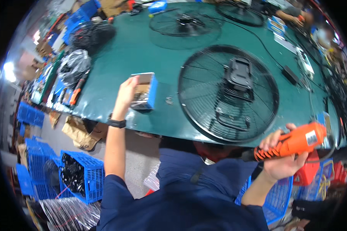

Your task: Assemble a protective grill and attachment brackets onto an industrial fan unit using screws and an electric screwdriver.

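My left hand [128,92] is closed on the left wall of a small open cardboard box [152,92], blue and white outside. Small metal screws [141,96] lie in the box, and a few loose screws [169,100] sit on the table just right of it. My right hand [283,163] grips an orange and black electric screwdriver [296,141], held off the table's front right edge. Between my hands a round black wire fan guard [196,92] lies flat, with a black motor housing [239,75] and a curved bracket [231,122] on it.
The green table [119,54] holds another fan guard [162,25] farther back, a black cable and an adapter [290,75] at right. A plastic bag [74,65] and an orange-handled tool [77,91] lie at left. Blue crates [94,181] stand below. A co-worker's hand [296,20] shows far right.
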`<state>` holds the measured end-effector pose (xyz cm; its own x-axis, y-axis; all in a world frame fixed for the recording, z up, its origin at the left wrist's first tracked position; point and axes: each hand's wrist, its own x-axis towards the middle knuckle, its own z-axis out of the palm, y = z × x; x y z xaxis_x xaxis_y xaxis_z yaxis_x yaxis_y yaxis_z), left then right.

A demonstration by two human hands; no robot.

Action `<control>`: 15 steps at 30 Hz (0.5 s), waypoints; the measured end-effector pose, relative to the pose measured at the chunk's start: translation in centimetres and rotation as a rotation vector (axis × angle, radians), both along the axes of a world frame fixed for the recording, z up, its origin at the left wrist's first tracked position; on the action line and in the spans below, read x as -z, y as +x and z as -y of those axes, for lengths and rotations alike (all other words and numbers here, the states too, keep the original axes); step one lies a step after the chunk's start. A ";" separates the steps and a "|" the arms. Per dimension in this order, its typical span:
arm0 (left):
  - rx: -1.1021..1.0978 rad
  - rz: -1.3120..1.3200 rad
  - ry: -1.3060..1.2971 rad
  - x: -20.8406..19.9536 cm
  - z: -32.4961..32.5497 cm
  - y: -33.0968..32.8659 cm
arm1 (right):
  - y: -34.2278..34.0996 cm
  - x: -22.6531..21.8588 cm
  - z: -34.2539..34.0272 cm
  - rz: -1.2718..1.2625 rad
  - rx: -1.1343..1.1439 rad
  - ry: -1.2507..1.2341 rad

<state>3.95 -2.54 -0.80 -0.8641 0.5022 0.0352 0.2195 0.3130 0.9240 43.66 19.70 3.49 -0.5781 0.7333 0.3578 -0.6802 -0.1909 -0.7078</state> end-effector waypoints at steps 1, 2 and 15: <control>0.013 0.004 -0.013 0.4 0.4 -0.3 | -0.5 -0.4 0.3 -0.024 -0.021 -0.005; 0.024 0.004 -0.027 0.9 0.8 -0.6 | -0.8 -0.6 0.5 -0.051 -0.046 -0.010; -0.061 -0.946 -0.353 2.4 -3.2 7.3 | -2.7 0.8 3.1 -0.129 0.065 0.329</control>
<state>11.23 0.62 -3.23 -0.5829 0.5725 0.5766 0.7884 0.5700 0.2311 40.99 16.59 2.73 -0.4688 0.6003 0.6480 -0.7712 0.0794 -0.6316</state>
